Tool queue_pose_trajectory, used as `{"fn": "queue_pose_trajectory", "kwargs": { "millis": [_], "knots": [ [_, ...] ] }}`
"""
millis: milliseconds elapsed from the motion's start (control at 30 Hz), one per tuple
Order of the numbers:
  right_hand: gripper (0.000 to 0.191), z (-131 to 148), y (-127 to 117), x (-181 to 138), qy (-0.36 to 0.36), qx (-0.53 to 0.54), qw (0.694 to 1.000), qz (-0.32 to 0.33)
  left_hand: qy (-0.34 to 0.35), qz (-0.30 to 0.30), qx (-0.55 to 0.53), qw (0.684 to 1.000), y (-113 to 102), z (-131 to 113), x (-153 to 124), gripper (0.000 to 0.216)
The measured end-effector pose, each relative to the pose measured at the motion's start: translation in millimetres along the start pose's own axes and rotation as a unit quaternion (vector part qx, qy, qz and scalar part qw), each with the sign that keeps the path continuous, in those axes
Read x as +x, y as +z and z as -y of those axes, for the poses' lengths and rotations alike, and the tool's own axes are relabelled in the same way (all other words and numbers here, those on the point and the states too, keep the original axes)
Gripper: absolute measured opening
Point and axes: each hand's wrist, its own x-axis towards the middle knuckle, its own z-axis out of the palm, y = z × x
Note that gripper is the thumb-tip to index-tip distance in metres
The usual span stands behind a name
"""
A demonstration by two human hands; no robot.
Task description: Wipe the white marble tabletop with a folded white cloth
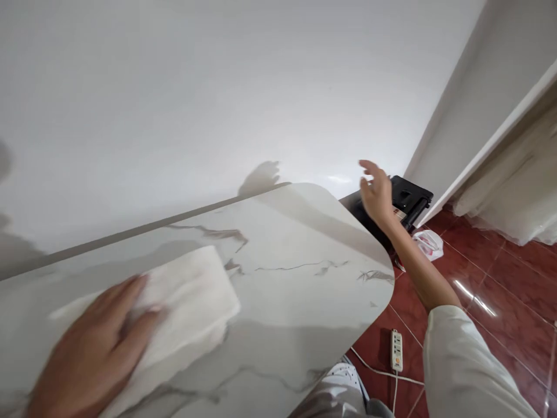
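Note:
My left hand lies flat, fingers stretched out, pressing on a folded white cloth on a white marble-patterned table. My right hand is raised in the air past the table's far right corner, fingers loosely spread and holding nothing. It hovers over a black object that stands on the floor by the wall. The right arm wears a pale sleeve pushed up to the elbow.
A white wall runs behind the table. The floor is glossy red-brown tile. A white power strip with its cable lies on the floor near the table's corner. A white plastic bag and a pale curtain are at the right.

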Motion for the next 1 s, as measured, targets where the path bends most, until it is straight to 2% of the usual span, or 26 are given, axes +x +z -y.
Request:
{"fn": "queue_pose_trajectory", "kwargs": {
  "millis": [67, 167, 267, 333, 400, 467, 533, 633, 800, 900, 1000],
  "knots": [
    [0.049, 79.8, 12.4, -10.8, -0.111, 0.044, 0.989, 0.084, 0.002, -0.038, -0.047, 0.998, -2.9, -10.6, -0.8, 0.059],
    [0.051, 172.5, 36.0, -47.4, -0.248, 0.086, 0.938, 0.225, -0.008, -0.014, -0.056, 0.998, -9.7, -24.5, -0.4, 0.057],
    [0.055, 223.4, 67.3, -77.5, -0.301, 0.091, 0.887, 0.338, -0.040, 0.004, -0.091, 0.995, -15.9, -29.5, 2.8, 0.049],
    [0.055, 244.9, 92.0, -84.1, -0.294, 0.071, 0.879, 0.370, -0.055, 0.011, -0.129, 0.990, -19.0, -30.2, 5.1, 0.043],
    [0.051, 262.3, 116.0, -81.7, -0.264, 0.038, 0.887, 0.377, -0.050, 0.019, -0.136, 0.989, -20.4, -31.3, 7.4, 0.036],
    [0.044, 275.4, 137.0, -74.0, -0.231, 0.002, 0.896, 0.380, -0.043, 0.002, -0.097, 0.994, -19.2, -32.0, 11.6, 0.030],
    [0.039, 282.6, 154.7, -63.6, -0.227, -0.017, 0.899, 0.374, -0.027, -0.023, -0.059, 0.998, -15.6, -29.7, 20.4, 0.029],
    [0.034, 283.7, 178.5, -44.4, -0.240, -0.013, 0.907, 0.346, -0.025, -0.039, -0.043, 0.998, -8.1, -18.6, 45.3, 0.029],
    [0.035, 279.1, 213.6, -7.8, -0.185, -0.019, 0.934, 0.305, -0.036, -0.063, -0.060, 0.996, 2.9, 3.9, 100.0, 0.031],
    [0.037, 276.7, 229.6, 9.0, -0.162, -0.016, 0.934, 0.318, -0.057, -0.057, -0.056, 0.995, 7.4, 11.5, 122.5, 0.031],
    [0.038, 274.5, 240.2, 17.8, -0.134, -0.013, 0.934, 0.330, -0.077, -0.038, -0.049, 0.995, 9.7, 15.1, 132.8, 0.033]
  ]
}}
